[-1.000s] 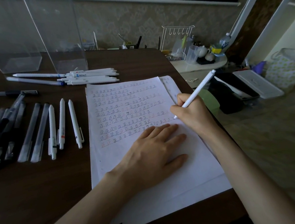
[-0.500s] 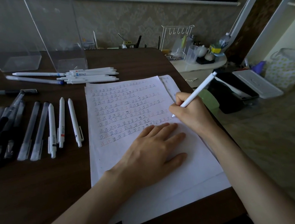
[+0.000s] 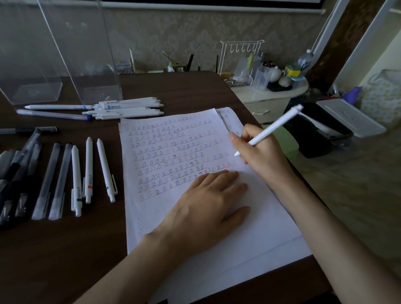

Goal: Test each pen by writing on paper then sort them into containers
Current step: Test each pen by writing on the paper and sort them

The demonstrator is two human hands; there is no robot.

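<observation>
The table (image 3: 57,249) is dark brown wood grain with a rounded far corner. Two clear acrylic containers stand at its far left edge: the left container (image 3: 4,59) and the right container (image 3: 84,53), both rectangular with flat transparent walls.

A stack of white paper (image 3: 204,260) lies on the table at centre right, its upper half filled with ten rows of small hand-written marks in black and red ink. The left hand (image 3: 204,207) lies flat on the sheet, palm down, fingers spread and holding nothing, and covers the right end of the lowest rows. The right hand (image 3: 260,151) is closed in a writing grip around a white pen (image 3: 272,128), a smooth matte cylinder. Its tip is at the right edge of the sheet, near the row ends; whether the tip touches the paper cannot be told.

Three white pens (image 3: 89,171) lie side by side left of the paper. Further left lies a row of translucent and dark pens (image 3: 10,178), overlapping, count unclear. A cluster of white pens (image 3: 127,108) lies in front of the right container.

Beyond the table's right edge stands a white side cabinet (image 3: 270,97) carrying a wire rack (image 3: 239,58) and small bottles.
</observation>
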